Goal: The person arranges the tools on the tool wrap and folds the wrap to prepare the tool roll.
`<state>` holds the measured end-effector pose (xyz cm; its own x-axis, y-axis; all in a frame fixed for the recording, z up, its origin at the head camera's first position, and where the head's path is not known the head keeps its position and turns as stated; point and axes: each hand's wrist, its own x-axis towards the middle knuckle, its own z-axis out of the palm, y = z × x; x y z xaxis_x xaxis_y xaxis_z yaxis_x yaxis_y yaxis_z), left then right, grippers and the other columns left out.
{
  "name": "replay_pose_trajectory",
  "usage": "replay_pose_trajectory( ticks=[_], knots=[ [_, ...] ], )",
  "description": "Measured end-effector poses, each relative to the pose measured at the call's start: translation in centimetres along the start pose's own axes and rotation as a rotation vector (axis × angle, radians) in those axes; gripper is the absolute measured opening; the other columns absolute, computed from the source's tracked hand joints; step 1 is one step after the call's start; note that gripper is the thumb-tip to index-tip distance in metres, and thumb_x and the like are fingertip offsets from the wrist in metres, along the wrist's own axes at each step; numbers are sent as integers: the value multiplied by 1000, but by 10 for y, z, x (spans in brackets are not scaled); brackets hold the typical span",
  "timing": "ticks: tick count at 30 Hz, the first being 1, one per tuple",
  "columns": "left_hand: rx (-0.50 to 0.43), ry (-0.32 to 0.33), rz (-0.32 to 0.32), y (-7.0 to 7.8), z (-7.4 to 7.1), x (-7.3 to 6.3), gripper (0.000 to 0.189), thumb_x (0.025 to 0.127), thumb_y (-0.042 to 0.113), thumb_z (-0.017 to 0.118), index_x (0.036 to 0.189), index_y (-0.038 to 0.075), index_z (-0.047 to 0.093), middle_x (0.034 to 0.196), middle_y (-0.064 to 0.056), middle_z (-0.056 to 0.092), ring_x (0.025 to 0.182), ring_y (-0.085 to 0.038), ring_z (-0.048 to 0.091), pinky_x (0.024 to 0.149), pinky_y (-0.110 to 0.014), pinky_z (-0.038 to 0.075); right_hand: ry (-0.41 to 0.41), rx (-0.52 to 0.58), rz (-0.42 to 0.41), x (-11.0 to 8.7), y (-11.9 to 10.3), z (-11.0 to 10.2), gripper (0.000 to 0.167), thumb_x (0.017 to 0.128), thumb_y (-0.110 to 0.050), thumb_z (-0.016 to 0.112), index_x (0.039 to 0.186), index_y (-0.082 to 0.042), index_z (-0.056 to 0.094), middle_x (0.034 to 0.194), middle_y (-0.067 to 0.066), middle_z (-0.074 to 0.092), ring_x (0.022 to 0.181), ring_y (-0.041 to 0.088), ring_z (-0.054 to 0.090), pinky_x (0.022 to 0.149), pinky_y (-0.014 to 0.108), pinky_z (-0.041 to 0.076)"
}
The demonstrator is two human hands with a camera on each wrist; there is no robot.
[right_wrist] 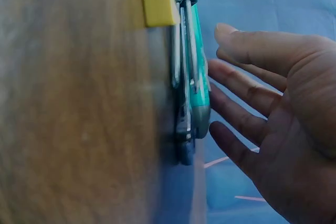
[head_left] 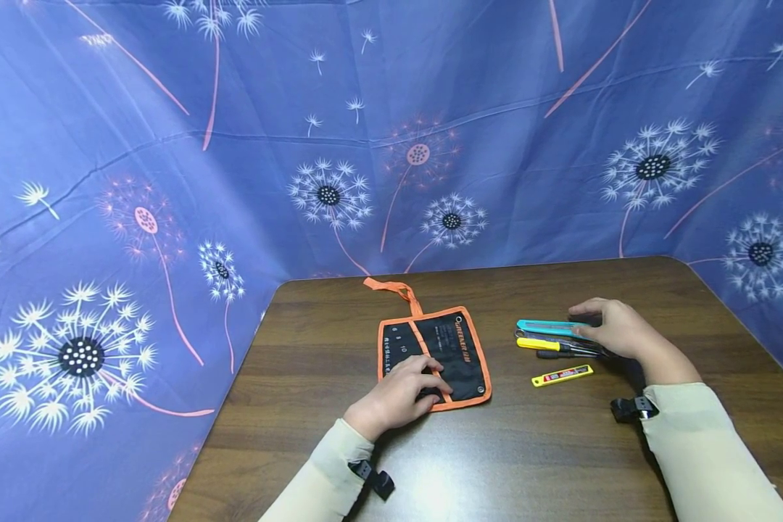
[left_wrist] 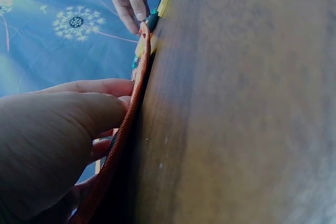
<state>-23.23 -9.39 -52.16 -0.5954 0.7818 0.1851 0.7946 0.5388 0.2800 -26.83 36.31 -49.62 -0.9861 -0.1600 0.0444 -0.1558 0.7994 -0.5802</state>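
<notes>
A flat black tool pouch with orange trim and printed numbers lies on the table in the head view. My left hand rests on its near left part, fingers loosely bent over the fabric. To the right, my right hand hovers at the end of a turquoise utility knife, its fingers apart and holding nothing. The right wrist view shows those fingers beside the knife's grey end. Just below the knife, a yellow-handled screwdriver and a black-handled tool lie close together, with metal shafts alongside.
A small yellow blade case with a printed label lies nearer to me than the tools. Orange ties run from the pouch toward the back edge. Behind the wooden table hangs a blue dandelion-print cloth.
</notes>
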Motion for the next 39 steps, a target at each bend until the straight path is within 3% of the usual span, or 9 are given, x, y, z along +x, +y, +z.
replay_pose_trajectory(
  ticks=[13, 31, 35, 39],
  knots=[
    [-5, 12, -1, -1, 0, -2, 22, 99, 24, 75, 118, 33, 78, 139, -1, 58, 133, -20, 52, 112, -43, 42, -57, 92, 13, 4, 10, -2, 47, 98, -22, 77, 135, 4, 65, 127, 26, 68, 117, 48, 62, 95, 62, 50],
    [-18, -5, -21, -1, 1, -1, 22, 100, 25, 74, 120, 34, 77, 140, 0, 58, 133, -19, 52, 111, -45, 43, -102, 47, -62, 17, 17, -1, 36, 93, -18, 81, 123, 0, 74, 121, 20, 71, 110, 40, 66, 89, 52, 53],
    [-10, -2, -20, -2, 2, -1, 22, 100, 26, 74, 119, 34, 77, 140, 1, 58, 134, -19, 52, 111, -44, 43, -92, 35, -62, 19, 18, 1, 35, 91, -19, 84, 119, -1, 76, 117, 18, 71, 104, 35, 67, 85, 45, 52],
    [-11, -2, -19, -1, 2, -1, 22, 100, 26, 73, 119, 34, 77, 140, 0, 58, 133, -20, 52, 111, -44, 43, -96, 27, -44, 19, 17, 3, 34, 89, -18, 85, 118, -3, 77, 116, 15, 71, 104, 32, 66, 86, 46, 51]
  ],
)
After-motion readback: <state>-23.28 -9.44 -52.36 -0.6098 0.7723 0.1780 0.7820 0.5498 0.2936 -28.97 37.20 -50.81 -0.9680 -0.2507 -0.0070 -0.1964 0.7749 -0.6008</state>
